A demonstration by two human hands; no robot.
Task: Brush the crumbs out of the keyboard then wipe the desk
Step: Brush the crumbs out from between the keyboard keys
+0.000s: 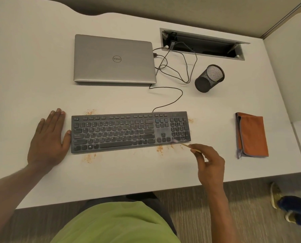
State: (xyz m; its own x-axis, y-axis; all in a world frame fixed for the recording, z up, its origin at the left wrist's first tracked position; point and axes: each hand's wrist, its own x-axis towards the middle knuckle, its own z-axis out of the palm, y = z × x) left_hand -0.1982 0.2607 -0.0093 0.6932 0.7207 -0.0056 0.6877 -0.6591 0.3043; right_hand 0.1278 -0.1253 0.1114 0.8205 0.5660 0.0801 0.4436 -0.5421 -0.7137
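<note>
Keyboard [130,132] lies flat on the table [32,67], between your two hands, long side toward you. Black, full-size with numpad. The Q W E R T Y legends are readable and there's a Windows logo key on the bottom row.

Your right hand [210,162] has its fingers [197,149] closed in a pinch on the thin wooden handle of the brush [183,144]. The bristle tip points away from those fingers, up-left, and sits on the keyboard's near right corner just below the numpad.

Your left hand [48,137] is flat on the table with straight fingers, gripping nothing. Its thumb touches the keyboard's left end.

Crumbs [159,149] are orange specks on the table. One patch is just left of your right fingers along the near edge. Others lie beyond those fingers by the numpad's right edge, near your left thumb at the front edge, and off the far left corner.

Cloth [252,135] is right of your right fingers, apart from them. It is orange with grey trim, folded, and lies flat.

The keyboard cable [172,100] runs away from you to a closed silver laptop [113,58]. The lid logo reads DELL, upside down from your side.

A black mesh cup [209,78] stands far beyond your right fingers, with only its own mesh showing inside. Behind it is an open cable well [203,44] set in the table, with dark cables [179,67] looping out of it to the laptop.

Another person's shoes [275,195] are on the carpet to your right.
</note>
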